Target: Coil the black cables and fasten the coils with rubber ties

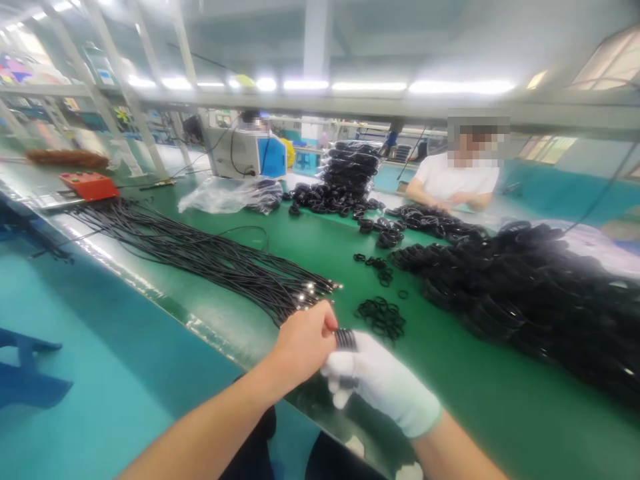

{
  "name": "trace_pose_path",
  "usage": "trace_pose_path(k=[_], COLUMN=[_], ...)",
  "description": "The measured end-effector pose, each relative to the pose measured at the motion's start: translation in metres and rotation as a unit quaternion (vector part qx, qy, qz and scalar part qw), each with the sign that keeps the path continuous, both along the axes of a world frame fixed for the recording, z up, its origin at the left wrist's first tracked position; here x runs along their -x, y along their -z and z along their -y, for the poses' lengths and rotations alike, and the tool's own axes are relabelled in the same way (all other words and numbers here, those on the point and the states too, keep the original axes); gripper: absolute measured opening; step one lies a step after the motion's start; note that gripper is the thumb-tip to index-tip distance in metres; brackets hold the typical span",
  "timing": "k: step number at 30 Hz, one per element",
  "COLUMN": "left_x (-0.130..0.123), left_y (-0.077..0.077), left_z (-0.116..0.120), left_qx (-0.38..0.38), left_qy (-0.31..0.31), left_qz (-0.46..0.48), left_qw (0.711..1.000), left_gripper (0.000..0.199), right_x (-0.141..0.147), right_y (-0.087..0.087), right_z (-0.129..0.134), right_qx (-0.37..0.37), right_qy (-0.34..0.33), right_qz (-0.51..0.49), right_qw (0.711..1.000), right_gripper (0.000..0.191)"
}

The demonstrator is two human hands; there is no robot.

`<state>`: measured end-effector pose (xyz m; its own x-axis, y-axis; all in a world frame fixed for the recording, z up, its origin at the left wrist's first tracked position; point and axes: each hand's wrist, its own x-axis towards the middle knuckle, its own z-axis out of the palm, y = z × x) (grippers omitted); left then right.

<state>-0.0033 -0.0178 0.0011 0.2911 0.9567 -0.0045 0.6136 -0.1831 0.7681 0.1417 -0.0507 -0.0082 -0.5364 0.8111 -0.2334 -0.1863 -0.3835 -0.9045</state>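
The right hand (375,377), in a white knit-looking glove, reaches in from the lower right with its fingers bent around a ribbed black coil (345,340), holding it above the near edge of a green desk (310,243). The bare left hand (306,341) comes from the lower left, forearm slanting up and inward, back of the hand upward, fingers curled; its thumb and index finger meet the coil's left side, though whether they pinch it cannot be told. Any lettering on the orange-red box (90,186) at the far left is too blurred to read. From near that box, long, thin, smooth black cables (215,250) run in a loose sheaf to shiny metal ends just beyond the left hand. Right of these lies a small tangle of thin black rings (381,317). A large, glossy heap of black coils (500,287) covers the desk's right side. Farther back, more coils are stacked in clear, wrinkled plastic (351,167), and a person in a white shirt (457,177) bends over the work.
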Motion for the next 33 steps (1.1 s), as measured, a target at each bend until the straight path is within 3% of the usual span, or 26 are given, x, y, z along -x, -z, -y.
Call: trace_pose_path(k=[5, 12, 16, 19, 24, 27, 33], left_x=[0.009, 0.009, -0.003, -0.021, -0.059, -0.065, -0.039], left_y=[-0.007, -0.005, -0.004, 0.005, 0.031, 0.039, 0.019], left_z=[-0.004, -0.029, -0.051, -0.063, -0.069, -0.072, -0.067], left_qx=[-0.049, -0.069, -0.093, -0.099, -0.087, -0.069, -0.003], left_qy=[0.04, 0.065, 0.068, 0.094, 0.125, 0.119, 0.142], left_qz=[0.016, 0.039, -0.052, -0.106, -0.102, -0.077, 0.038], left_qw=[0.998, 0.995, 0.992, 0.985, 0.983, 0.987, 0.989], left_gripper=[0.021, 0.014, 0.014, 0.009, 0.009, 0.008, 0.015], right_x=[-0.012, -0.034, -0.065, -0.082, -0.08, -0.078, -0.067], right_y=[0.006, 0.011, 0.007, 0.003, 0.002, 0.004, 0.002], right_z=[0.003, -0.004, -0.015, -0.021, -0.022, -0.021, -0.023], right_qx=[0.046, 0.083, 0.069, 0.086, 0.075, 0.055, -0.011], right_qy=[0.027, 0.131, 0.266, 0.358, 0.369, 0.368, 0.38], right_qz=[-0.075, -0.076, -0.143, -0.131, -0.098, -0.101, -0.052], right_qw=[0.996, 0.985, 0.951, 0.92, 0.921, 0.923, 0.923], right_gripper=[0.03, 0.033, 0.034, 0.032, 0.034, 0.036, 0.043])
